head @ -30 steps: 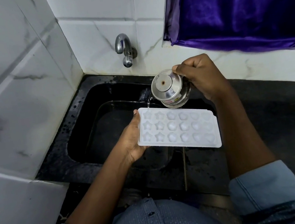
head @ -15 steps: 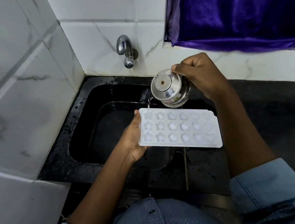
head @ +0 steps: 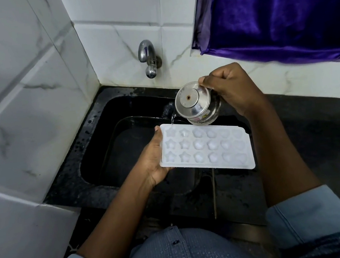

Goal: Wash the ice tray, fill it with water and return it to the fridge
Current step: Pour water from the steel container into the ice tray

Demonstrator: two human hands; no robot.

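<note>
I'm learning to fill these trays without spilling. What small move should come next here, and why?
Probably shift the steel cup in the right hand along the tray. Its thin stream lands at the far corner by the left hand, over the sink; most other cells seem to await water.

Ice tray (head: 206, 147) reads as milky white plastic, smooth, faintly translucent, with a soft sheen. The small pot (head: 197, 104) tipped over it is polished steel, mirror-bright on its base. Tap (head: 148, 58) on the far wall: shiny chrome metal. Wall tiles (head: 16, 84) glossy white with grey marble veining. Sink (head: 104, 138) black, stone-like, wet and speckled. Curtain (head: 279, 10) far right, purple cloth with a velvety lustre. Sleeve (head: 309, 223): matt blue denim-like cloth.
</note>
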